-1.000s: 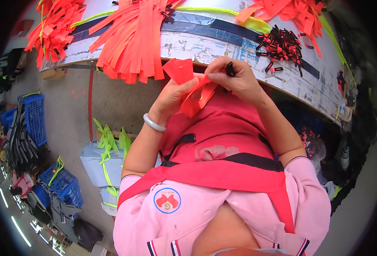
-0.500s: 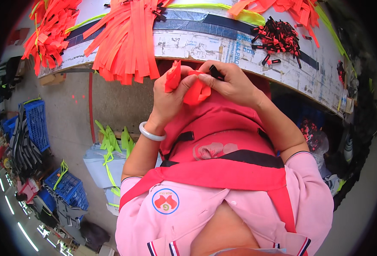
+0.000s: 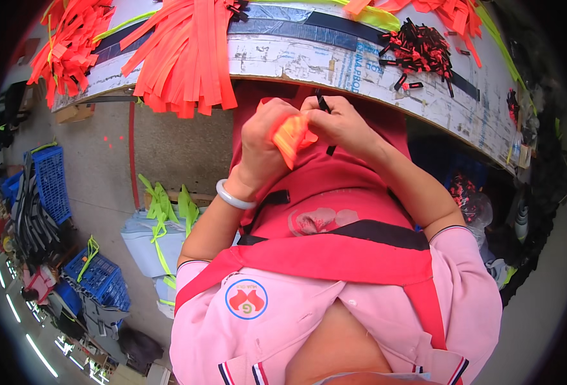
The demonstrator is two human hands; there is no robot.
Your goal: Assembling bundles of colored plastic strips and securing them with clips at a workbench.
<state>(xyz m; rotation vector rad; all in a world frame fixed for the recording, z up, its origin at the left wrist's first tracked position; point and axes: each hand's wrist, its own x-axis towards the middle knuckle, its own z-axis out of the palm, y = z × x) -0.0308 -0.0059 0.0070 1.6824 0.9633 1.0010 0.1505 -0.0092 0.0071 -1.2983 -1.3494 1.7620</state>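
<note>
In front of my red apron, my left hand (image 3: 264, 133) is closed round a folded orange fabric strip (image 3: 288, 142), whose end sticks out below the fingers. Close against it, my right hand (image 3: 342, 123) is pinched on a narrow black strap (image 3: 322, 102); its upper end shows above the fingers. Another short dark piece hangs under that hand. Where the orange strip meets the black strap is hidden by my fingers. Over the table edge just beyond my left hand drapes a bundle of orange strips (image 3: 184, 61).
A pile of small black and red pieces (image 3: 418, 51) lies on the white worn table (image 3: 277, 61), right of my hands. More orange strips (image 3: 65, 51) hang at the far left. Blue crates (image 3: 101, 273) and a light blue stack (image 3: 145, 240) with yellow-green ties stand on the floor.
My left hand has rolled over, its back now facing up, and the orange strip's end points down. The black strap stands more upright in my right hand. Both hands remain close together.
</note>
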